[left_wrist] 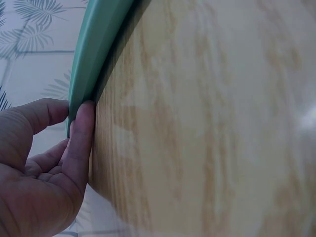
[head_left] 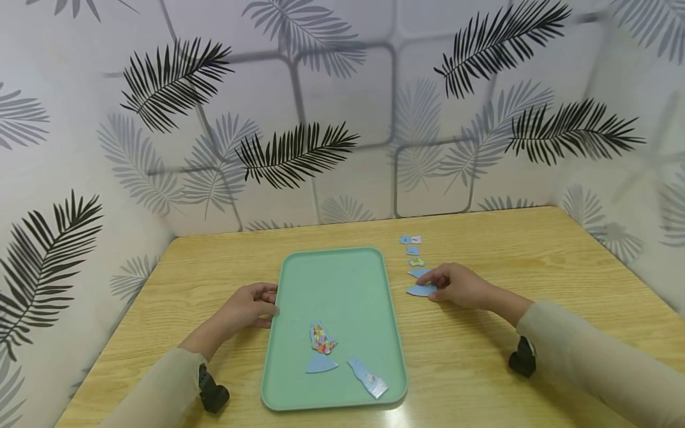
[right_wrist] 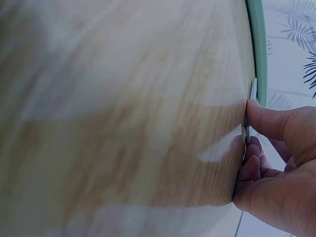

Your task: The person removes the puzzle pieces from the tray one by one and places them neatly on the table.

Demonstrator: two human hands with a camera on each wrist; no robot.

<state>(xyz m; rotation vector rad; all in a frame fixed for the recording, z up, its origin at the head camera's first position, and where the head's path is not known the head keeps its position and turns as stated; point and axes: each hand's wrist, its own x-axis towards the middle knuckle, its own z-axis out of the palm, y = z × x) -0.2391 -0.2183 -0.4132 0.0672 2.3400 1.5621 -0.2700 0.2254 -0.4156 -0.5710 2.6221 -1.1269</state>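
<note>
- Here we are at the pale wood-grain surface point(head_left: 535, 261), and both of the person's hands are busy, one either side of the shallow green rectangular tray point(head_left: 332, 285).
- Left hand point(head_left: 251, 306) first: it's at the tray's left edge, and up close its fingers are bent in, pinching the rim between them with only the rim's thickness separating the tips. That hold, I'd judge, keeps the tray steady, with its inside left unobstructed.
- Over to the right hand point(head_left: 459, 286), well clear of the tray's right edge: thumb and fingers curl together at the near end of a flat light-blue fan-shaped piece point(head_left: 420, 290), the gap between them narrow. It lies flat and thin, so gripping it by an edge looks the sensible way.
- Just beyond, partly behind those fingers, sits a light-blue pointed piece point(head_left: 419, 272).
- Further back, a rough column: a small yellow-and-green patterned piece point(head_left: 416, 261), a small light-blue piece with a dark mark point(head_left: 412, 251), then a blue-and-white pair of small pieces point(head_left: 405, 239), side by side. Spacing like that probably makes each easy to pick out.
- Inside the tray, towards the near end: a multicoloured patterned piece point(head_left: 323, 340), a light-blue wedge-shaped piece point(head_left: 321, 364) just below it, and a long light-blue strip point(head_left: 367, 378) lying slantwise at the right.
</note>
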